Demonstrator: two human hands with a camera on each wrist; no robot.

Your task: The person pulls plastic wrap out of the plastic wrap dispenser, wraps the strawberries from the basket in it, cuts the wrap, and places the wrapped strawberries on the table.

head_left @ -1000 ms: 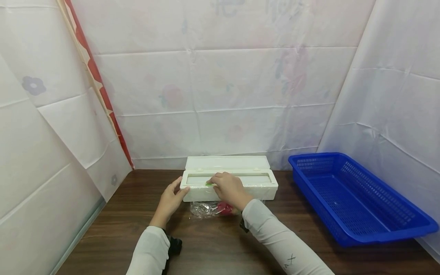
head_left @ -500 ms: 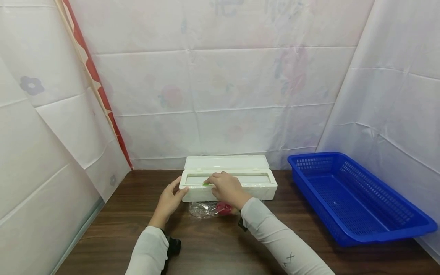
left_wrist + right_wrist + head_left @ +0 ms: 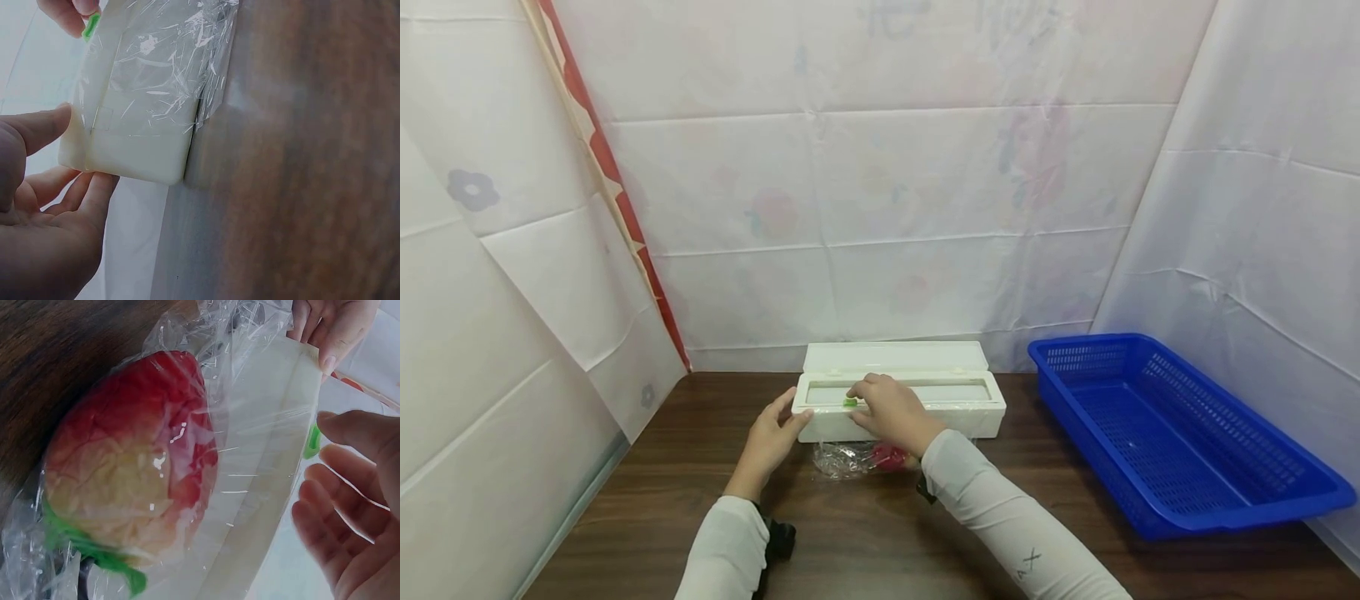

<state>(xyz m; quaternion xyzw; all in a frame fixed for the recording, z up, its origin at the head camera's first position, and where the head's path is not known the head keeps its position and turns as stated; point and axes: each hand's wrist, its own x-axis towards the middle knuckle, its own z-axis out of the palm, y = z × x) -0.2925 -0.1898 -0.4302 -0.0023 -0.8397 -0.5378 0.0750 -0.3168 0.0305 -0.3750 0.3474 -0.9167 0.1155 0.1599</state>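
Observation:
A long white cling film dispenser (image 3: pixel 827 427) lies on the table with its lid (image 3: pixel 895 357) raised behind it. My left hand (image 3: pixel 772 433) grips its left end, thumb on the near edge and fingers against the end. Near the left of the slot sits a small green slide cutter (image 3: pixel 850 402). Around it my right hand (image 3: pixel 356 487) has thumb and fingers parted, close to the cutter. Clear film (image 3: pixel 162 56) hangs over the front. Under the film, in front of the dispenser, lies a red and yellow peach-like fruit (image 3: pixel 131 456) with green leaves.
A blue perforated basket (image 3: pixel 1131 454) stands at the right of the dark wooden table (image 3: pixel 865 542). White patterned sheets (image 3: pixel 880 192) enclose the back and sides.
My right thumb and fingers have spread apart around the green cutter, which shows more now. The cutter has shifted slightly left. My left hand has stayed on the dispenser's end.

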